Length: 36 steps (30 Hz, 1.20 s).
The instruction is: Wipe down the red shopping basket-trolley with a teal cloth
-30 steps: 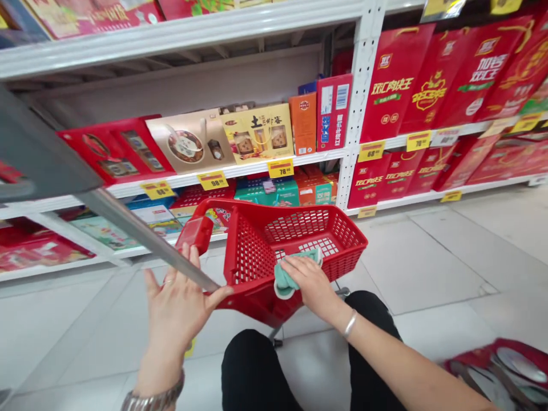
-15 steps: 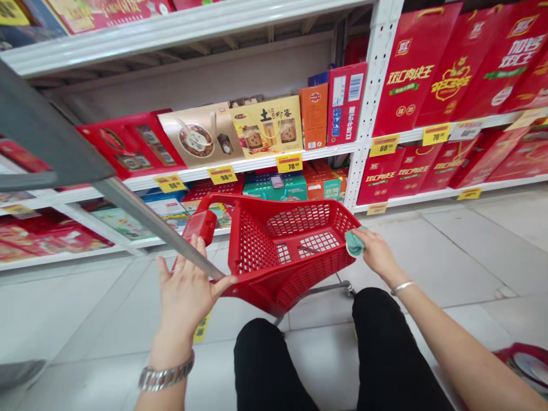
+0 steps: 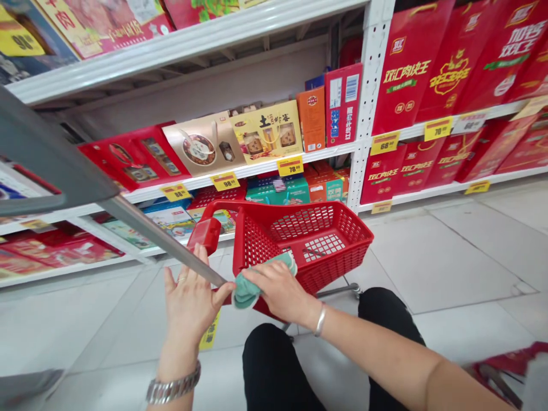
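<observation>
A red plastic shopping cart basket (image 3: 257,245) with a mesh wall stands right in front of me, and a long metal handle pole (image 3: 166,242) runs up and left from it. My left hand (image 3: 190,302) is at that pole, with the thumb and spread fingers on either side of it. My right hand (image 3: 278,291) presses a green cloth (image 3: 250,288) against the basket's near left corner. The cloth is bunched under my palm and partly hidden by my fingers. Inside the basket I see only the mesh floor.
Low white shelves (image 3: 240,174) hold boxed gifts with yellow price tags, and tall red gift bags (image 3: 415,68) fill the shelf at right. My black-trousered knees (image 3: 274,371) are below the cart, on a pale tile floor (image 3: 449,257). A red item (image 3: 500,365) sits at lower right.
My right hand has moved the cloth from the basket's far right rim leftward to its near left corner. My left hand stays at the pole.
</observation>
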{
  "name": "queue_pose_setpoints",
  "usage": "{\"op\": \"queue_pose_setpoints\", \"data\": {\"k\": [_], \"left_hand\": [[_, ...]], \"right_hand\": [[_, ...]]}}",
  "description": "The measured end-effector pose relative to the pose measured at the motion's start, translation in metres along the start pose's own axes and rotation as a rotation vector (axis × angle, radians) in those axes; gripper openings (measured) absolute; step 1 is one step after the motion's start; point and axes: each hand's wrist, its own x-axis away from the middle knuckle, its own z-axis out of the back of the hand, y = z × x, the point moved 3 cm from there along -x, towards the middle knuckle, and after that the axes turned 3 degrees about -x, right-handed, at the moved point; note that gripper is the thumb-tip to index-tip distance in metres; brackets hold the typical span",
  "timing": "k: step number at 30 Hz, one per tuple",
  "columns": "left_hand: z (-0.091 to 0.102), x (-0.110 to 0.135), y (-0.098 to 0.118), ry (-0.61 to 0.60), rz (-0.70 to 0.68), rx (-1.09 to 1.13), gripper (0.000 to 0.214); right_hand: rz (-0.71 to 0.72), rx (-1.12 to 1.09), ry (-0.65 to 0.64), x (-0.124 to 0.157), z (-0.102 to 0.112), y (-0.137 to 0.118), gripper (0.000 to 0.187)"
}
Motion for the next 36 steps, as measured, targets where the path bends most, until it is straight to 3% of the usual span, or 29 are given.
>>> {"op": "queue_pose_setpoints", "data": {"k": [4,9,12,15,17,19,22,25,30,36], "left_hand": [[-0.002,-0.004,-0.014,-0.027,0.025,0.011,0.09],[-0.001,-0.004,-0.024,0.019,0.061,0.072,0.092],[0.003,0.021,-0.013,0.184,0.19,0.061,0.082],[0.005,0.05,0.018,0.415,0.237,0.063,0.071],[0.001,0.051,0.048,0.399,0.066,0.168,0.058],[-0.006,0.034,0.076,0.249,-0.072,0.248,0.046],[-0.018,-0.006,0.094,0.095,0.025,0.273,0.053],[-0.032,-0.032,0.091,0.016,0.194,0.209,0.069],[-0.049,-0.031,0.075,-0.035,0.117,0.113,0.077],[-0.056,-0.03,0.05,-0.058,0.13,0.04,0.078]], "right_hand": [[-0.064,0.122,0.0,0.033,0.009,0.048,0.06],[-0.132,0.281,0.096,0.097,0.054,0.121,0.062],[-0.214,0.365,0.152,0.127,0.076,0.155,0.063],[-0.254,0.396,0.183,0.137,0.08,0.17,0.058],[-0.267,0.407,0.2,0.133,0.076,0.169,0.055],[-0.287,0.43,0.205,0.127,0.072,0.163,0.053],[-0.297,0.466,0.189,0.122,0.067,0.151,0.054],[-0.266,0.473,0.167,0.126,0.065,0.143,0.057],[-0.261,0.457,0.141,0.123,0.056,0.128,0.059],[-0.147,0.294,0.116,0.054,0.011,0.054,0.058]]}}
